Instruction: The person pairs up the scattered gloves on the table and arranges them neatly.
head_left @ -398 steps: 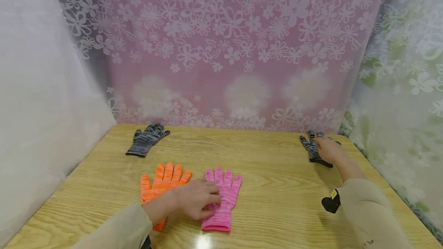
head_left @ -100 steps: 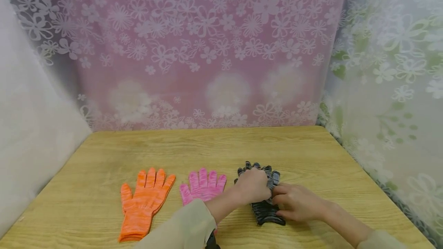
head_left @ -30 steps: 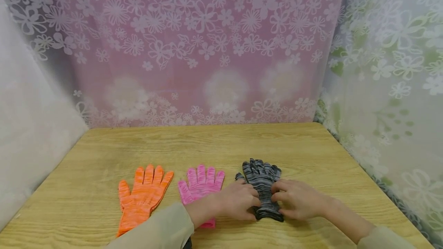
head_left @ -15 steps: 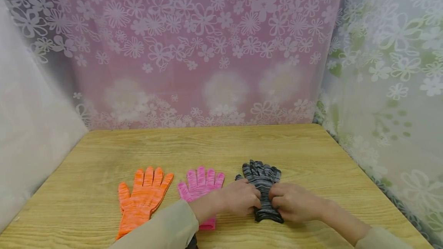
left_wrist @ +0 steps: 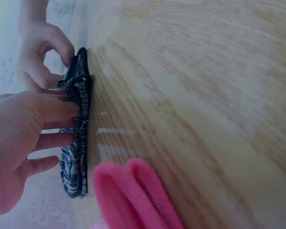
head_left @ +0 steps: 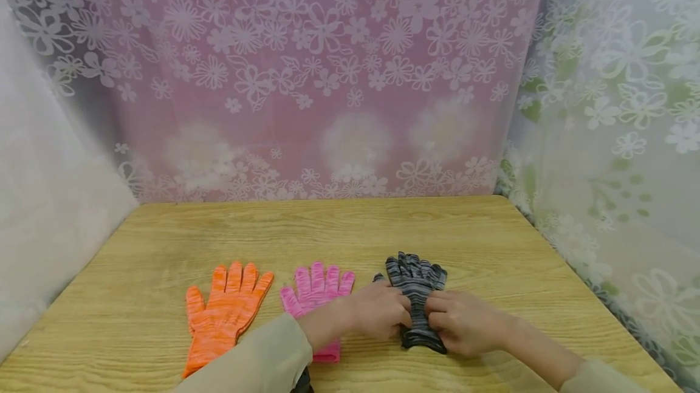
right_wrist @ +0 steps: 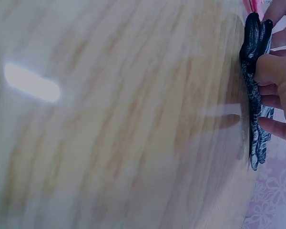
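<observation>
A grey-and-black knit glove (head_left: 418, 288) lies with fingers pointing away from me, on top of a second like it; the left wrist view shows the layers edge-on. My left hand (head_left: 380, 311) pinches its left side, thumb against the near edge. On the opposite side, my right hand (head_left: 465, 320) pinches the glove between thumb and bent fingers, near the cuff. A pink glove (head_left: 317, 288) lies flat to the left, partly under my left forearm. Further left is an orange glove (head_left: 221, 314), its cuff partly covered by my sleeve.
The wooden table (head_left: 306, 229) runs back to a pink flowered curtain (head_left: 328, 77). A white sheet (head_left: 49, 186) borders the left side and a floral curtain (head_left: 612, 156) the right. My left sleeve (head_left: 257, 356) crosses the front.
Earlier the two grey gloves lay apart at the far corners; they were then stacked right of the pink one. Over the last second, my right fingers have drawn in on the stack's edge.
</observation>
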Available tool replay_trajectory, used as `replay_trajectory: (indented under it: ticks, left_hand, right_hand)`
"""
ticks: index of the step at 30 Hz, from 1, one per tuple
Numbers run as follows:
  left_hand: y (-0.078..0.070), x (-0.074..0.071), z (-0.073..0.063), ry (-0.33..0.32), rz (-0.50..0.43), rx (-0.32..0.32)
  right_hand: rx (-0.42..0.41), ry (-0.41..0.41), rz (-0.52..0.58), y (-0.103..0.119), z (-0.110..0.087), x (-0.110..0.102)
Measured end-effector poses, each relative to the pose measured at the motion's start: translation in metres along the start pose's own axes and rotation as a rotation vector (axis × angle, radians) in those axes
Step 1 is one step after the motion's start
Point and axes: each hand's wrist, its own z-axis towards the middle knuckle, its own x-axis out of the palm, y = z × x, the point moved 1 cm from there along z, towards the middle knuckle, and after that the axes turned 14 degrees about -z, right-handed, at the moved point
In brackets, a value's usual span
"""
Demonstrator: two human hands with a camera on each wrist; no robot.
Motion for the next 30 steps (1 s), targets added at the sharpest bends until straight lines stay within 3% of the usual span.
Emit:
replay_trajectory:
  ticks: [3,6,9,13,16,24,30]
  left_hand:
    - [-0.002,-0.005,0.000,-0.028,-0.021,0.022]
    - [-0.005,-0.008,0.003,-0.054,-0.043,0.074]
    - [-0.009,-0.007,0.006,-0.035,-0.056,0.116]
    - [-0.012,-0.001,0.009,0.017,-0.060,0.109]
    - [-0.014,0.002,0.011,0.028,-0.048,0.087]
    - [-0.017,0.006,0.013,0.051,-0.006,0.079]
    - [-0.017,0.007,0.011,0.041,-0.008,0.073]
  right_hand:
    - [0.021,-0.017,0.049,-0.002,-0.002,-0.001]
    - [0.128,-0.025,0.101,-0.008,-0.005,-0.004]
    - [0.375,0.022,0.114,-0.018,-0.008,-0.008]
    - [0.748,0.164,0.155,-0.033,-0.007,-0.009]
    - [0.897,0.229,0.186,-0.043,-0.005,-0.004]
    - [0.973,0.346,0.101,-0.049,0.005,0.019]
    - [0.972,0.249,0.100,-0.050,0.004,0.025]
